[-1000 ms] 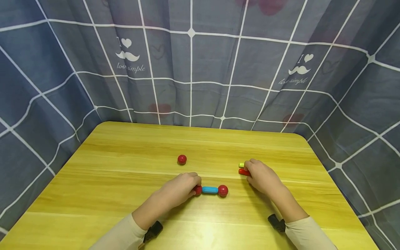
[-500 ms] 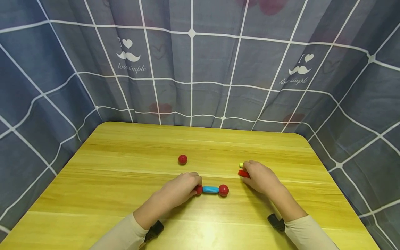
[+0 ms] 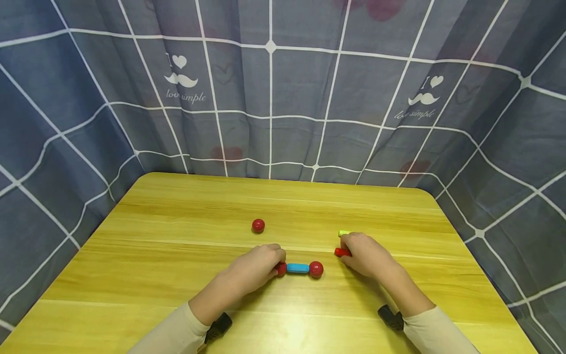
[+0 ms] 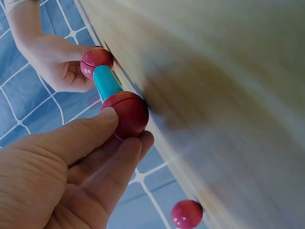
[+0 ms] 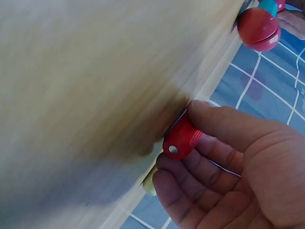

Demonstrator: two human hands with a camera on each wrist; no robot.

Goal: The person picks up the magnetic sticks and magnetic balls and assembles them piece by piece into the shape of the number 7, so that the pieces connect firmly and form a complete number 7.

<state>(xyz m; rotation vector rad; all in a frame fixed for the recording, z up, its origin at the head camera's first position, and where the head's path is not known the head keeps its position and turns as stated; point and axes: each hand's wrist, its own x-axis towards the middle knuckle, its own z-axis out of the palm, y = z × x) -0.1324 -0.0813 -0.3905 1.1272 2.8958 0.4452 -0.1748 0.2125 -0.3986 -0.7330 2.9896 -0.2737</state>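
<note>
A light blue ribbed rod [image 3: 298, 268] lies on the wooden table with a red ball at each end. My left hand [image 3: 256, 268] pinches the left red ball [image 4: 127, 114] between thumb and fingers, while the right red ball [image 3: 316, 269] is untouched. To the right, my right hand [image 3: 364, 254] grips a red ribbed rod [image 5: 183, 136] with a silvery round spot on its end. Just behind that rod a yellow-green rod [image 3: 343, 233] lies on the table, partly hidden by the right hand's fingers.
A loose red ball [image 3: 258, 225] sits farther back, left of the middle of the table [image 3: 199, 206]. Behind the table hangs a grey-blue checked curtain [image 3: 300, 88], which also runs along both sides.
The red rod has slid slightly toward me and left in my right hand, away from the yellow-green rod. My left hand and the blue rod with its balls stay in place.
</note>
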